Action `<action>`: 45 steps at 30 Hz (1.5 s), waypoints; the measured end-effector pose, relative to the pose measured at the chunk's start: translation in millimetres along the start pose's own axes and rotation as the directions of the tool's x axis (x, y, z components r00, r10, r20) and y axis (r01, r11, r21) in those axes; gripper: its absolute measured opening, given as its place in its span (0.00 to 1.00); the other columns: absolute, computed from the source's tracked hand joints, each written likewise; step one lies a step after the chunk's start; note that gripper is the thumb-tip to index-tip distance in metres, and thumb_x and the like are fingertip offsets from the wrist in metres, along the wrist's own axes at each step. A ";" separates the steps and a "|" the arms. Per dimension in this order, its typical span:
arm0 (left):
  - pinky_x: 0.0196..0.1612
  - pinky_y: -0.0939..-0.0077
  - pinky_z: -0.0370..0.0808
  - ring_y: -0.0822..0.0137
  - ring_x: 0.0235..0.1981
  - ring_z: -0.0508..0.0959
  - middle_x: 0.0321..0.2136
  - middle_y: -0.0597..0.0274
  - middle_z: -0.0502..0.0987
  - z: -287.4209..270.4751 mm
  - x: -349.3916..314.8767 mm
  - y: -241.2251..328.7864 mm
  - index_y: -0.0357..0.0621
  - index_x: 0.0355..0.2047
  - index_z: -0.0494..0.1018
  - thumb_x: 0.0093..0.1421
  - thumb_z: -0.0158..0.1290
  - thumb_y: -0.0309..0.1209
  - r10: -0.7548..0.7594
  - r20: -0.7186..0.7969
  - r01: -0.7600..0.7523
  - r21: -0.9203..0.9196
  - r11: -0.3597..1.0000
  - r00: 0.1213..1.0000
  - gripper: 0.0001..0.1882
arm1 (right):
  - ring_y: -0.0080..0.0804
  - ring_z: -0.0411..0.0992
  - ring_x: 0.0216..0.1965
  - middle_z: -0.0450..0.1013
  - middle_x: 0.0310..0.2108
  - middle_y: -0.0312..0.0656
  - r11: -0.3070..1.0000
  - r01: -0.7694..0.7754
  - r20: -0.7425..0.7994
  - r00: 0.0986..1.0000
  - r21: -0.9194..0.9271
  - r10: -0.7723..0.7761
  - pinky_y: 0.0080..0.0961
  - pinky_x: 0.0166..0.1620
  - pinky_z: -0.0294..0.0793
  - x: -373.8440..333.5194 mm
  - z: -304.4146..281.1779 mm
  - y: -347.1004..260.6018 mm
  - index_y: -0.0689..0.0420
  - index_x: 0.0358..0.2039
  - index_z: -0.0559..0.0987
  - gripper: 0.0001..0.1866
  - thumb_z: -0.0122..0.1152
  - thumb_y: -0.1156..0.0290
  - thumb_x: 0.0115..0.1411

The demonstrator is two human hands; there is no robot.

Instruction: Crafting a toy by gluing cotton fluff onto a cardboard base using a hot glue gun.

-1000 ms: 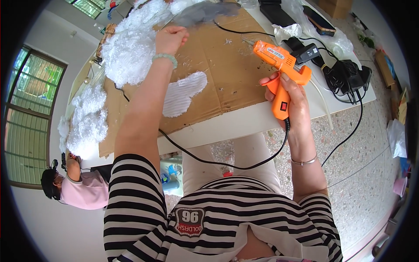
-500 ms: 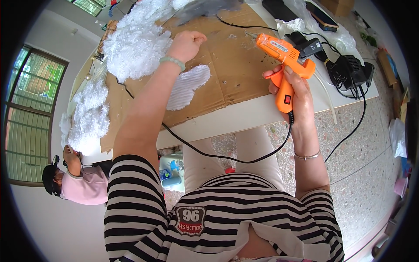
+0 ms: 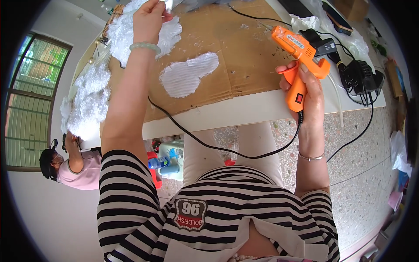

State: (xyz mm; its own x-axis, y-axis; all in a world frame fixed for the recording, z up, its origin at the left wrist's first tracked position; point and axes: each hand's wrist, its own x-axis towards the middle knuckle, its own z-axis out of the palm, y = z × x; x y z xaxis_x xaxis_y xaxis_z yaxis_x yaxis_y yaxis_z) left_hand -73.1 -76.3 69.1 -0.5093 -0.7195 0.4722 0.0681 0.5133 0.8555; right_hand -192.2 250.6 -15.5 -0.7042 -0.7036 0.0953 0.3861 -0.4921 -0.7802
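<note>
My right hand (image 3: 309,87) is wrapped round an orange hot glue gun (image 3: 301,54), its nozzle angled to the far left over the cardboard and fingers at the trigger. A black cord runs from its handle. My left hand (image 3: 149,19) reaches to the far side, above a pile of white fluffy shredded material (image 3: 126,32). Its fingers are pinched together, with something shiny and pale at the tips that I cannot make out. Between the hands, a white ridged cloud-shaped piece (image 3: 190,76) lies flat on the brown cardboard sheet (image 3: 244,61).
Another white fluffy heap (image 3: 91,100) lies at the table's left end. Black adapters and cables (image 3: 358,76), a phone (image 3: 337,18) and clear plastic lie at the right. A co-worker in pink (image 3: 80,172) is beyond the left end. Bottles (image 3: 159,162) stand below the table edge.
My left hand has moved away from beside the cloud-shaped piece, farther off and to the left, over the fluffy pile. The glue gun, still in my right hand, appears slightly farther right.
</note>
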 end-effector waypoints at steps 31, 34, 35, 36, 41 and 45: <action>0.24 0.83 0.68 0.78 0.19 0.66 0.23 0.68 0.69 -56.0 -107.0 -15.4 0.41 0.43 0.74 0.62 0.43 0.24 -0.374 0.470 0.313 0.205 0.927 0.800 0.13 | 0.23 0.58 0.25 0.73 0.35 0.51 0.999 0.023 0.074 0.997 0.038 -0.026 0.19 0.32 0.59 4.9 -11.7 5.5 0.66 0.38 0.71 0.15 0.51 0.65 0.61; 0.24 0.82 0.68 0.78 0.19 0.66 0.23 0.68 0.69 -53.8 -107.9 -21.0 0.41 0.43 0.74 0.62 0.43 0.24 -0.434 0.449 0.353 0.255 0.900 0.781 0.13 | 0.23 0.58 0.25 0.73 0.35 0.51 0.999 0.024 0.097 0.995 0.047 -0.029 0.19 0.32 0.60 4.6 -13.6 5.5 0.66 0.39 0.71 0.15 0.51 0.65 0.61; 0.24 0.82 0.69 0.78 0.19 0.67 0.24 0.67 0.70 -52.4 -109.0 -21.4 0.42 0.43 0.75 0.62 0.43 0.24 -0.445 0.429 0.336 0.309 0.890 0.786 0.13 | 0.23 0.59 0.25 0.73 0.35 0.51 0.999 0.021 0.098 0.995 0.048 -0.025 0.19 0.32 0.60 4.8 -14.3 5.8 0.66 0.40 0.71 0.15 0.50 0.65 0.61; 0.24 0.82 0.69 0.78 0.19 0.67 0.24 0.67 0.70 -51.0 -109.7 -21.3 0.42 0.42 0.75 0.62 0.43 0.25 -0.456 0.408 0.318 0.362 0.876 0.791 0.12 | 0.23 0.59 0.25 0.73 0.34 0.51 0.999 0.017 0.099 0.995 0.048 -0.022 0.20 0.32 0.60 5.0 -14.8 6.1 0.66 0.40 0.71 0.15 0.50 0.65 0.61; 0.24 0.82 0.69 0.78 0.19 0.67 0.23 0.67 0.71 -48.9 -112.9 -20.9 0.42 0.42 0.75 0.60 0.46 0.25 -0.436 0.379 0.271 0.416 0.868 0.816 0.12 | 0.23 0.58 0.25 0.72 0.35 0.51 0.999 0.020 0.111 0.993 0.048 -0.025 0.19 0.32 0.60 2.2 -12.6 5.1 0.65 0.40 0.70 0.15 0.50 0.65 0.61; 0.23 0.82 0.69 0.78 0.18 0.68 0.23 0.67 0.72 -47.4 -116.5 -17.0 0.42 0.42 0.75 0.59 0.49 0.26 -0.368 0.365 0.166 0.479 0.862 0.855 0.11 | 0.23 0.58 0.25 0.72 0.36 0.51 0.998 0.028 0.137 0.990 0.050 -0.035 0.18 0.31 0.59 3.1 -14.6 5.8 0.65 0.42 0.70 0.15 0.50 0.65 0.61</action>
State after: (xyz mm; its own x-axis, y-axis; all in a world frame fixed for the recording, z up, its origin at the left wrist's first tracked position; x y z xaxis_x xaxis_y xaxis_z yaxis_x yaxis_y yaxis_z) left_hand 25.8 -23.3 9.6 -0.7739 -0.6332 0.0116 -0.4368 0.5470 0.7141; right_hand -200.9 253.0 -28.7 -0.6290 -0.7495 0.2064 0.3953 -0.5369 -0.7453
